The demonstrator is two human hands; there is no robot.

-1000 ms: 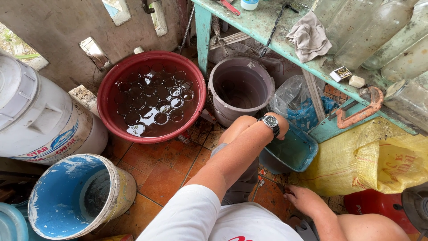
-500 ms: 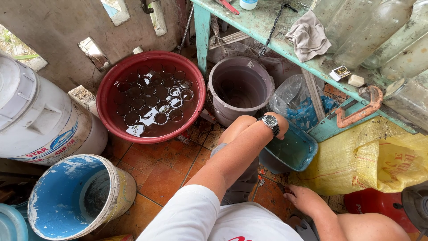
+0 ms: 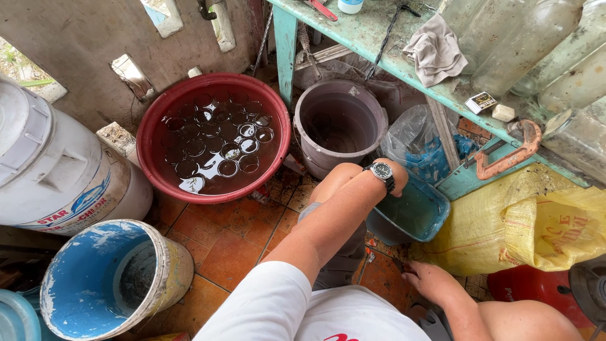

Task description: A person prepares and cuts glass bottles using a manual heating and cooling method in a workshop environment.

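The blue rectangular tub [image 3: 410, 215] sits on the tiled floor [image 3: 233, 233] under the green desk [image 3: 372, 38], its long axis running from lower left to upper right, a little water inside. The left hand [image 3: 398, 180] bends over its near rim, its grip hidden. The right hand [image 3: 429, 281] rests spread on the floor, holding nothing. Beyond stand an empty grey bucket [image 3: 341, 123] and a red basin [image 3: 211, 136] of dark water with glass jars.

One red basin [image 3: 154, 136], two buckets [image 3: 341, 123] [image 3: 107, 278], one blue tub [image 3: 410, 215], one watch [image 3: 382, 171]

L hand [image 3: 396, 180] over blue tub [image 3: 410, 215]; R hand [image 3: 432, 281] on floor.
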